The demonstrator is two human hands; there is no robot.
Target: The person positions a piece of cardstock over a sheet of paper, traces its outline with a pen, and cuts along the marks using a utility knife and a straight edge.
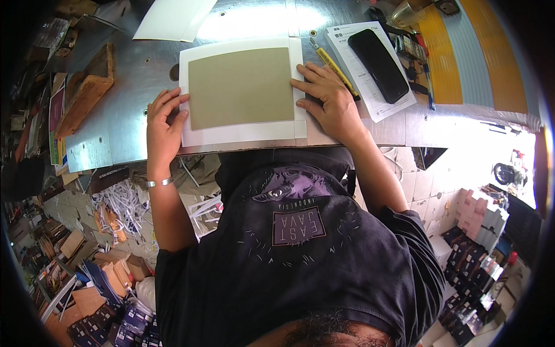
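A flat grey-brown board [241,89] lies on a larger white sheet [243,134], whose border shows all round it, at the near edge of the metal table. My left hand [165,124] rests at the sheet's left edge, fingertips touching it and thumb apart. On the opposite side, the spread fingers of my right hand [328,97] lie flat over the sheet's right border, with some tips close to the board's edge. Neither hand grips anything. Just beyond my right hand is a yellow cutter knife [330,62], lying slantwise with its tip pointing away.
A black phone [378,66] sits on printed papers [358,69] to the right. Further right are yellow and grey corrugated strips [462,52]. A wooden trough-like piece [87,95] stands at the left. Another white sheet [170,20] lies at the back. Paper shreds [124,202] cover the floor below.
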